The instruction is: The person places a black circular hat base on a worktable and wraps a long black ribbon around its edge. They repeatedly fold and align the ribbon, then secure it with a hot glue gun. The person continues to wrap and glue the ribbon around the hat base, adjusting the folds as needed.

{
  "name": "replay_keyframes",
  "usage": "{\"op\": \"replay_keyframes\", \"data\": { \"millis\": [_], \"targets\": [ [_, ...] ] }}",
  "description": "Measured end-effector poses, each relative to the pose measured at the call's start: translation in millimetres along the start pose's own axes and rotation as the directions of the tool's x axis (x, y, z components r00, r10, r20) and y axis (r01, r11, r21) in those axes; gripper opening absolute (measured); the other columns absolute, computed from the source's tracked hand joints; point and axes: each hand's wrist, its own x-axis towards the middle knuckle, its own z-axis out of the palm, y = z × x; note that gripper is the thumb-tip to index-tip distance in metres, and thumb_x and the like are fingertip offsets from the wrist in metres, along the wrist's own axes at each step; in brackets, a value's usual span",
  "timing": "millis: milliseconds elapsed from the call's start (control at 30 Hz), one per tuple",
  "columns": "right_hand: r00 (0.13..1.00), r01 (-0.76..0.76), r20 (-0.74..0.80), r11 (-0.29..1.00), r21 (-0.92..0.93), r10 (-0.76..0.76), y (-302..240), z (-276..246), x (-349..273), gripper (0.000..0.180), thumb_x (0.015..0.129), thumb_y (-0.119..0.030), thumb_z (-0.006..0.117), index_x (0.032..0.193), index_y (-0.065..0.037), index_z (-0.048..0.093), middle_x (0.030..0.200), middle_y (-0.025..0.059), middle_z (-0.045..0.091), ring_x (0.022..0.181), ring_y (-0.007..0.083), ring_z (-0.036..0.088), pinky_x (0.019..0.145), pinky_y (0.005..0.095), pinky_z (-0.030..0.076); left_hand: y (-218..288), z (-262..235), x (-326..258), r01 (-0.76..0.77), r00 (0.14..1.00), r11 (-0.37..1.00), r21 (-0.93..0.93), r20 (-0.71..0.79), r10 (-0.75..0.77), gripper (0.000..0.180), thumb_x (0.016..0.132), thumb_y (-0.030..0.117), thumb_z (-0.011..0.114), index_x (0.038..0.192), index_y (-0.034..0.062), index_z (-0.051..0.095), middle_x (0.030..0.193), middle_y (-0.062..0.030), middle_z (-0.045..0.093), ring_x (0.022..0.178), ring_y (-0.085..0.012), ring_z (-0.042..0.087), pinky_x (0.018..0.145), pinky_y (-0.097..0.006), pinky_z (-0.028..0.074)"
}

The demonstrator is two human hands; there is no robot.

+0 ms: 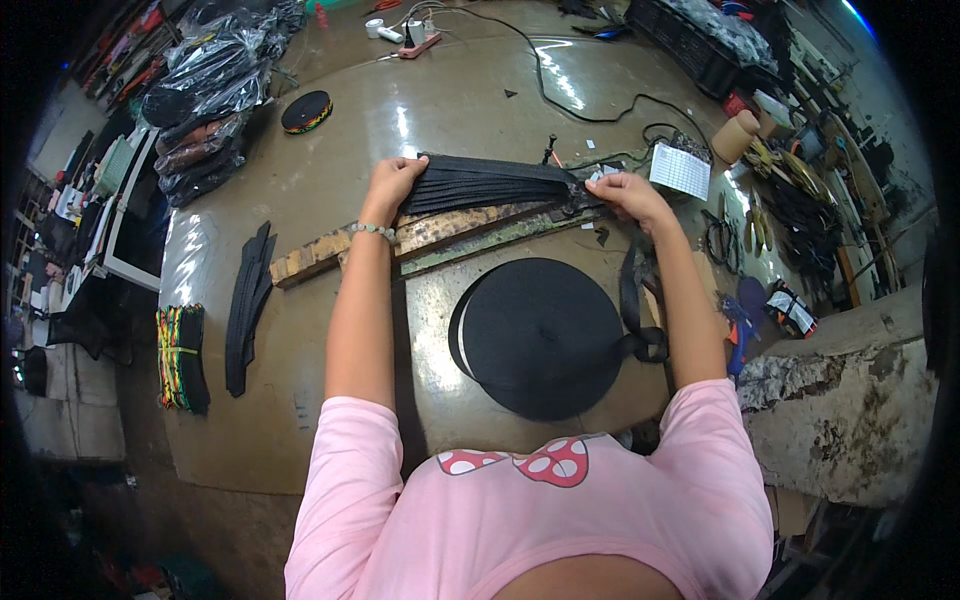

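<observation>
A fan of several black webbing straps (480, 187) stretches between my two hands above the wooden bars (308, 262). My left hand (393, 188) is closed on the left end of the straps, thumb on top. At the right end my right hand (632, 197) pinches the webbing between thumb and fingers. Nearer my body lies a large flat roll of black webbing (545, 340). A loose length of webbing (630, 285) runs from the roll's right side, in a curl, up toward my right hand.
Left on the table lie cut black straps (248, 310) and a tied multicoloured bundle (180, 357). A small coil (307, 112) and plastic-wrapped goods (215, 80) are farther back. Scissors (722, 240), a thread cone (736, 136) and a paper sheet (680, 172) lie right. A cable (542, 75) crosses the back.
</observation>
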Motion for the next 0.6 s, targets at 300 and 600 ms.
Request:
{"op": "replay_keyframes", "data": {
  "millis": [300, 600],
  "targets": [
    [0.956, 0.11, -0.222, 0.939, -0.326, -0.189, 11, -6, -1, 0.03, 0.079, -0.033, 0.065, 0.071, -0.005, 0.059, 0.058, -0.0021, 0.05, 0.05, 0.0093, 0.043, 0.047, 0.025, 0.034, -4, -1, 4, -0.028, 1.0, 0.996, 0.085, 0.016, 0.026, 0.03, 0.082, 0.022, 0.062, 0.093, -0.0056, 0.062, 0.08, -0.0038, 0.062, 0.07, -0.0101, 0.056, 0.065, -0.023, 0.044],
    [0.768, 0.569, -0.102, 0.747, -0.345, -0.632, -105, 128, 32, 0.026, 0.081, -0.026, 0.062, 0.089, -0.002, 0.067, 0.075, 0.01, 0.065, 0.067, 0.0179, 0.061, 0.064, 0.0288, 0.047, 4, -9, -12, -0.067, 0.979, 0.998, -0.001, 0.192, 0.066, 0.024, 0.08, 0.011, 0.056, 0.095, -0.0052, 0.061, 0.083, -0.005, 0.061, 0.069, -0.0099, 0.054, 0.063, -0.022, 0.044]
  ]
}}
